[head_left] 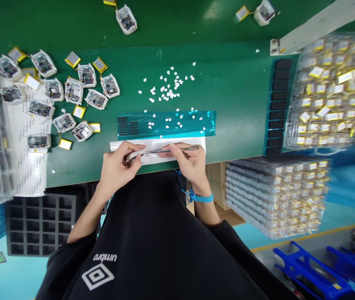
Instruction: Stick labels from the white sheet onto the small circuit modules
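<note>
My left hand (118,165) is closed around a small white device housing (135,155), tilted between thumb and fingers. My right hand (192,162) grips metal tweezers (177,148) lying nearly level, their tips pointing left at the housing's edge. Whether the tips touch it or hold anything is too small to tell. Beneath both hands lies a white sheet (198,146) at the bench's front edge. Just beyond is a translucent blue film strip (210,125) with black pads at its left end. Many tiny white round tabbed pieces (168,92) are scattered on the film and the green mat (233,100).
Open white housings (73,90) with circuit boards and wired yellow-edged batteries (65,144) crowd the left. A row of black blocks (278,96) stands right, beside stacked clear battery trays (324,96). A metal post (318,27) rises at the back right. Black compartment trays (41,223) sit below left.
</note>
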Motion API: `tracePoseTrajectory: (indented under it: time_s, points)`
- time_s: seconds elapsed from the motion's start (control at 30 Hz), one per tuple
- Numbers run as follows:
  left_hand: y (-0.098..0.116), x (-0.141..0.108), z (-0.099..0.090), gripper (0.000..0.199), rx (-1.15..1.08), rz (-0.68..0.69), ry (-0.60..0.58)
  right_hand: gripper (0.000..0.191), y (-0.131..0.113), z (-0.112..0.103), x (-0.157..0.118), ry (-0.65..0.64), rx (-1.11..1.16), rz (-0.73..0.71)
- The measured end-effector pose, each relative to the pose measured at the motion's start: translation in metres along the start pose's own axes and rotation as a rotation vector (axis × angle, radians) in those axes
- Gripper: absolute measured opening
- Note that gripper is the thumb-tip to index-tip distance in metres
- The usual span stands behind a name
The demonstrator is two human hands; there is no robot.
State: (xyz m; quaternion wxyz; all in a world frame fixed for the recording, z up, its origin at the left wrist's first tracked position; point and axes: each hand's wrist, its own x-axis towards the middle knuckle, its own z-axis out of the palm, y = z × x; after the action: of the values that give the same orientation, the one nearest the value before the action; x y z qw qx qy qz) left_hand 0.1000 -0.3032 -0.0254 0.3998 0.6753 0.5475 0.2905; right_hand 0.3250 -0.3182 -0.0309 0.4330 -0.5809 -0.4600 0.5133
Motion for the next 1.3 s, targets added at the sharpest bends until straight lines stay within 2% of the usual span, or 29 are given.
tracePoseTrajectory:
  time_s: [0.13, 0.27, 0.37, 0.47, 0.7, 0.93, 1.1, 1.3]
  points:
    - [0.005, 0.000, -0.002, 0.008, -0.089, -0.071, 0.003, 0.046, -0.005, -0.004, 0.000, 0.117, 0.081, -0.005]
    - [0.019, 0.004, -0.007, 0.020, -0.394, -0.175, -0.062, 0.047, -0.016, 0.001, -0.001, 0.189, 0.090, -0.069]
    - [0.034, 0.008, -0.011, 0.024, -0.582, -0.200, -0.129, 0.046, -0.027, 0.008, -0.001, 0.184, 0.091, -0.107]
    - [0.045, 0.009, -0.013, 0.032, -0.666, -0.174, -0.136, 0.043, -0.035, 0.014, -0.002, 0.134, 0.131, -0.139]
    - [0.053, 0.003, -0.016, 0.030, -0.727, -0.120, -0.114, 0.036, -0.037, 0.017, 0.000, 0.105, 0.201, -0.203]
    - [0.056, 0.005, -0.021, 0.031, -0.735, -0.122, -0.109, 0.037, -0.039, 0.019, 0.003, 0.083, 0.196, -0.221]
    - [0.056, 0.006, -0.021, 0.030, -0.719, -0.129, -0.095, 0.025, -0.039, 0.019, 0.005, 0.043, 0.257, -0.311]
    - [0.055, 0.003, -0.019, 0.026, -0.690, -0.142, -0.060, 0.024, -0.038, 0.019, 0.004, 0.039, 0.229, -0.363]
